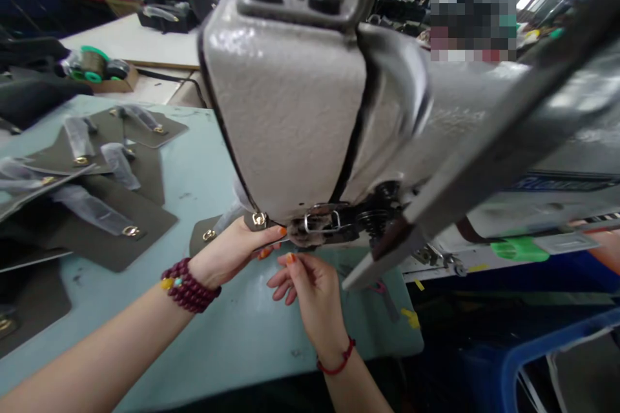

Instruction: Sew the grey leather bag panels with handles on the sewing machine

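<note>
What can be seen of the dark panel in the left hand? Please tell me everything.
The dark grey-brown panel looks flat and leather-like, with gold-coloured fittings and a strap in translucent wrap. The left hand grips it near the sewing machine head, over the pale green tabletop; hand and machine hide part of it. The right hand appears apart from it.

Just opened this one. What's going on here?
A person at a sewing machine has the left hand on a dark panel, pinching its edge just below the machine head. The right hand is close by, fingers loosely curled, with nothing visible in it. More dark panels, with plastic-wrapped straps, lie overlapping at the left of the pale green table.
</note>
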`<state>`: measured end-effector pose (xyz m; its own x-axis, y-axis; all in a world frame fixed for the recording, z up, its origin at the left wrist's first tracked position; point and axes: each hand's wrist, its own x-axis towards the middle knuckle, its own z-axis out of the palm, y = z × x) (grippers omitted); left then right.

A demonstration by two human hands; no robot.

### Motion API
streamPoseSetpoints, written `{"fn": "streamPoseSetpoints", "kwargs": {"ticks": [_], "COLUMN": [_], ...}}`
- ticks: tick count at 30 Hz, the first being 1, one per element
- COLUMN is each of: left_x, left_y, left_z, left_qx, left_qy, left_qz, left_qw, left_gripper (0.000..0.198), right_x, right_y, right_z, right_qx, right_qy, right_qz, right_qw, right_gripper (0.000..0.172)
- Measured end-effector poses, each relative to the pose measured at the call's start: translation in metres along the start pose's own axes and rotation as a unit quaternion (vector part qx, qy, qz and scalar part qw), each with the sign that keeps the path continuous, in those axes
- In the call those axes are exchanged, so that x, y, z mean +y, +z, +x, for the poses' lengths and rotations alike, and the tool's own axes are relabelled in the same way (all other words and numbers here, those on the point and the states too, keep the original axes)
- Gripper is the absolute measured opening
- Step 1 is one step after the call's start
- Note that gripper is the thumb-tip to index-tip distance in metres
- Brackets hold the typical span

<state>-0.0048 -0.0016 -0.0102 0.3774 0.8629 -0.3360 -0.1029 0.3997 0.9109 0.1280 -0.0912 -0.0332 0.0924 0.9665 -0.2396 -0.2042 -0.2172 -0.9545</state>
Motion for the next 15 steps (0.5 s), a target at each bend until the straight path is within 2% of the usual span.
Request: {"fn": "streamPoseSetpoints", "kwargs": {"ticks": [7,12,15], "left_x": [-0.024,-0.035,-0.044], "left_y": [0.009,0.029,0.043], "left_z": [-0.01,-0.018,-0.021], "left_qx": [0.091,0.17,0.234], "left_qy": [0.037,0.089,0.091], "left_qz": [-0.001,-0.003,-0.062], "left_qw": [0.995,0.981,0.966], "left_gripper": [0.03,0.036,0.033], "right_x": [0.002,0.0,-0.002], "right_y": [-0.006,-0.011,-0.014], "right_z": [-0.005,-0.008,-0.01], "right_qx": [-0.017,-0.019,-0.019], "right_qy": [-0.001,-0.001,-0.001], "right_qz": [0.012,0.009,0.006], "right_qw": [1.0,1.0,1.0], "right_gripper": [0.038,0.038,0.037]}}
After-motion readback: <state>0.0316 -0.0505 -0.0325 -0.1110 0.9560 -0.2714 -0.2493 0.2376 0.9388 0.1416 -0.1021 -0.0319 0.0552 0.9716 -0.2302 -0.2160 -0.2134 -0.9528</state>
